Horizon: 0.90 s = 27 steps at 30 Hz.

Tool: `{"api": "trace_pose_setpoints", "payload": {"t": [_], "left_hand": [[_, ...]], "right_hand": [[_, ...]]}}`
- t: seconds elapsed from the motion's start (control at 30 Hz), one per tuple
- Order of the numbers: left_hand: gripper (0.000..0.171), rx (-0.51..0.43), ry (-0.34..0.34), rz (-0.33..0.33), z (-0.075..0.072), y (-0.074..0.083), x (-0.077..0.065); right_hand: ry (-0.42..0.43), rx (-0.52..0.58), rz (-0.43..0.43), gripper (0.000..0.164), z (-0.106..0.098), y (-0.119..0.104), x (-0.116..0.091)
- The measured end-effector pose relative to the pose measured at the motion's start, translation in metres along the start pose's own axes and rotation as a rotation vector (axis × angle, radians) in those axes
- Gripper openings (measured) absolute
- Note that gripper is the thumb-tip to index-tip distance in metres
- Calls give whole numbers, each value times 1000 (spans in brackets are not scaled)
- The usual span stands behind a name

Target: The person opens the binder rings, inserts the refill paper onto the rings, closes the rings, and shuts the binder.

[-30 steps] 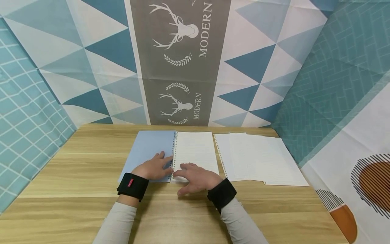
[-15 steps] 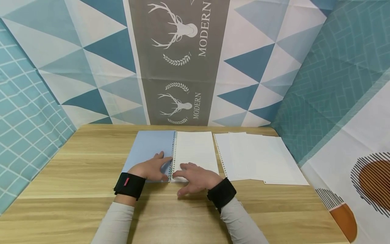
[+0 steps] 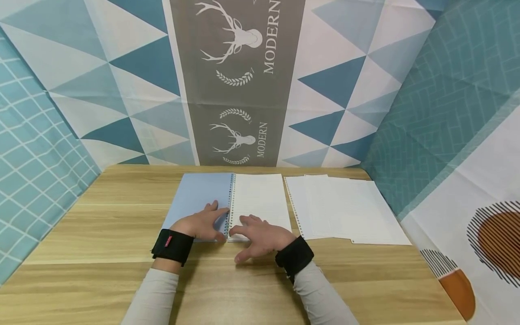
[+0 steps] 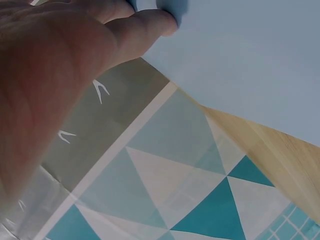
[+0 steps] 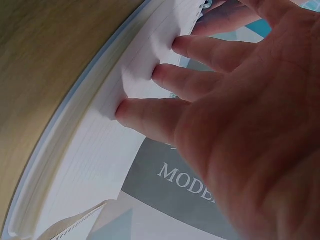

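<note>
An open spiral notebook lies on the table, its blue cover (image 3: 199, 194) folded out to the left and its lined white page (image 3: 260, 194) on the right. My left hand (image 3: 201, 224) rests on the cover beside the coil binding (image 3: 232, 194), fingers spread. On the lower part of the page, my right hand (image 3: 264, 235) lies with fingers extended and thumb out past the near edge. The right wrist view shows three fingertips touching the lined page (image 5: 95, 145), with the page stack's edge in sight. In the left wrist view, fingertips touch the blue cover (image 4: 240, 65).
Several loose punched sheets (image 3: 345, 207) lie overlapping to the right of the notebook. Wooden table (image 3: 243, 289) surface extends around and in front of the hands. A patterned cloth backdrop (image 3: 239, 90) rises behind the table's far edge.
Early on, my left hand shifted slightly left, its thumb drawing back from the binding; since then it has held still. My right hand and the notebook stay in place.
</note>
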State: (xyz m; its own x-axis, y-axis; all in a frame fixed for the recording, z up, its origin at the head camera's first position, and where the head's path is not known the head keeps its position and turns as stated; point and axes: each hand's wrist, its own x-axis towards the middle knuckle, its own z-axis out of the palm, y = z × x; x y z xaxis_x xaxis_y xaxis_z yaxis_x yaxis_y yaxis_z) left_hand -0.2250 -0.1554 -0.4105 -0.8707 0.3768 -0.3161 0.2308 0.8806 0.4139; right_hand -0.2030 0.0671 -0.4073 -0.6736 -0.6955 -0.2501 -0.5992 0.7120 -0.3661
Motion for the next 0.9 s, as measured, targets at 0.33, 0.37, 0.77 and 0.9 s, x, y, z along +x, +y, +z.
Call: {"api": "trace_pose_setpoints", "payload": {"t": [0.33, 0.37, 0.77, 0.9], "left_hand": [[88, -8, 1, -7, 1, -1, 0], [89, -8, 1, -7, 1, -1, 0], [85, -14, 1, 3, -2, -1, 0], [79, -10, 4, 1, -3, -1, 0]], "right_hand": [[-10, 4, -14, 66, -1, 1, 0], [-11, 5, -16, 67, -1, 1, 0], [-11, 2, -19, 66, -1, 1, 0], [-15, 5, -16, 66, -1, 1, 0]]}}
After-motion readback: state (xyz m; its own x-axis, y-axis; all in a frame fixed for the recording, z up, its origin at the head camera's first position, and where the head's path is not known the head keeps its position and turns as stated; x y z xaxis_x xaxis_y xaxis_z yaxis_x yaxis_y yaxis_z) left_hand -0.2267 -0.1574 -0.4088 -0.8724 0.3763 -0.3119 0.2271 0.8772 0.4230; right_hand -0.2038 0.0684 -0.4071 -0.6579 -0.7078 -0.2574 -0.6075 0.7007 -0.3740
